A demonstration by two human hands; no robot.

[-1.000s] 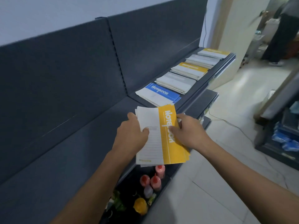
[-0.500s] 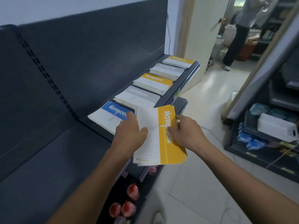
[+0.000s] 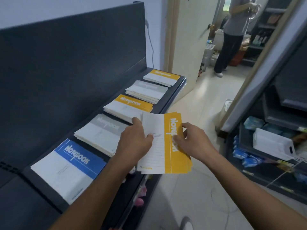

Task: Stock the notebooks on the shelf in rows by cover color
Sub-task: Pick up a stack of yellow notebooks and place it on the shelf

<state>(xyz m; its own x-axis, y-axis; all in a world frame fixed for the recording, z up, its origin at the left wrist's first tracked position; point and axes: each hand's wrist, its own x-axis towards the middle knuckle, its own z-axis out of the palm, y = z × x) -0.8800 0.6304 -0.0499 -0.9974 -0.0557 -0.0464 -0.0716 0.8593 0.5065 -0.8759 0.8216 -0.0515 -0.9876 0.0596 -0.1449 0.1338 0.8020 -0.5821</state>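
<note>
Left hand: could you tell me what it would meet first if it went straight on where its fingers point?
Probably the nearer yellow stack on the shelf, beyond the left hand; depth unclear.

Shelf [image 3: 174, 90]: dark grey.
Row on it: blue notebooks [image 3: 69, 166], grey notebooks [image 3: 101, 133], yellow notebooks [image 3: 127, 107].
Far end, blurred: seemingly grey pile [image 3: 146, 91], yellow pile [image 3: 162, 77].
</note>
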